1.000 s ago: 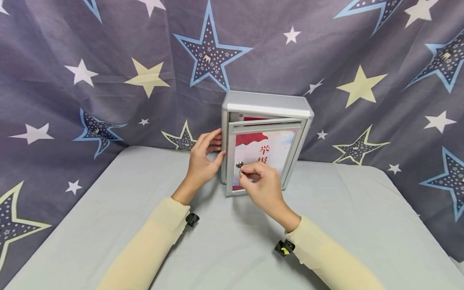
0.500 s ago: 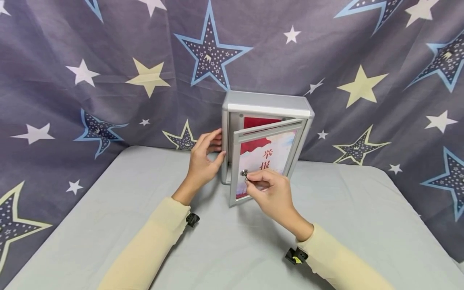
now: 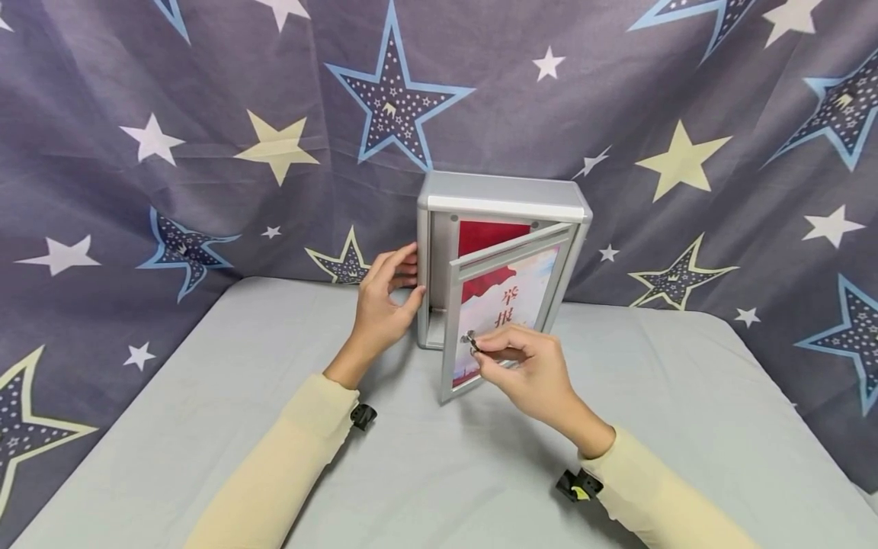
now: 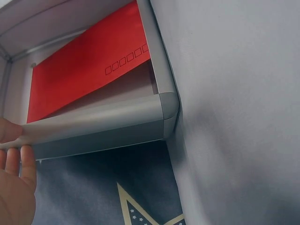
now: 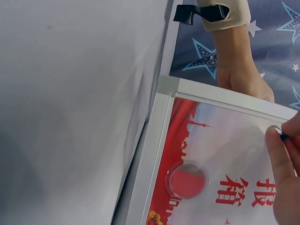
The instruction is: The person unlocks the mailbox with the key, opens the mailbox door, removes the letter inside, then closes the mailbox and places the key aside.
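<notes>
A silver metal suggestion box (image 3: 504,191) stands upright, its framed front door (image 3: 450,335) swung partway out on the right side. My left hand (image 3: 386,297) grips the box's left wall; in the left wrist view the thumb lies on the front edge and the fingers on the outer side. My right hand (image 3: 531,370) pinches a small key (image 3: 474,345) between thumb and forefinger at the door's round lock (image 3: 466,337). Inside the box leans a red envelope (image 4: 93,61) with a row of printed squares. The door's poster bears red characters (image 5: 232,190).
The box stands on a pale grey cloth-covered table (image 3: 425,473), close to a dark star-patterned curtain (image 3: 206,137). A clear round disc (image 5: 187,180) sits low on the door. Black wrist cameras (image 3: 579,485) are strapped at both sleeves.
The door has swung further out toward the front right, drawn by my right hand at the key. More of the inside and red envelope shows. My left hand has stayed on the box.
</notes>
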Tool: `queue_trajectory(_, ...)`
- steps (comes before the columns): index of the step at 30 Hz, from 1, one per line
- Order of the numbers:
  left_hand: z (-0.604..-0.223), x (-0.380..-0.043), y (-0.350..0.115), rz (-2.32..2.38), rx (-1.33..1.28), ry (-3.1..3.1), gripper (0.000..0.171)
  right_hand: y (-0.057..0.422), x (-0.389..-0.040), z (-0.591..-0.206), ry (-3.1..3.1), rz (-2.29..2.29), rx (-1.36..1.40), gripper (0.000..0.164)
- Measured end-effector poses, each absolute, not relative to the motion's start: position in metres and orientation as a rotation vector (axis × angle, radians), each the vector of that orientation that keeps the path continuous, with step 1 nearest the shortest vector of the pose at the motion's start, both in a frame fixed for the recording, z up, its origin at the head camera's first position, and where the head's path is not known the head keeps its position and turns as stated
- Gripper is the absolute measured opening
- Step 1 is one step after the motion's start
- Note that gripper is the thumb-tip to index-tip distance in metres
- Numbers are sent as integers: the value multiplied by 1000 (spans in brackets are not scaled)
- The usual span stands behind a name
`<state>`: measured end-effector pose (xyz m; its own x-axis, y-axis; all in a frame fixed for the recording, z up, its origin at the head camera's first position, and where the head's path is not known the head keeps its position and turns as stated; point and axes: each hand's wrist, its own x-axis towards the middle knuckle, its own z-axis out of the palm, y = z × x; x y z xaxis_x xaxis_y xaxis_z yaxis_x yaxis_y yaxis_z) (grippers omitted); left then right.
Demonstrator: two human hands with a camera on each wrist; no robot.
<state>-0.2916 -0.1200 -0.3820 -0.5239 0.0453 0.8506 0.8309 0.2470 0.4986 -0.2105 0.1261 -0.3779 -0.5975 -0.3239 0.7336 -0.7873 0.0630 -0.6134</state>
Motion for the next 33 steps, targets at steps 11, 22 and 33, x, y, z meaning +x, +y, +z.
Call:
queue_trajectory(11, -380, -290, -117, -1366, -780, -1760, 64, 141, -208, -377, -1985, 1619, 1169, 22)
queue_trajectory(22, -359, -268, -108, -1357, -786, -1753, 59, 162, -207, -370, -2055, 1663, 1261, 24)
queue_trajectory(33, -382, -290, -117, -1359, -787, -1767, 63, 182, -209, -366, -2121, 1701, 1340, 32)
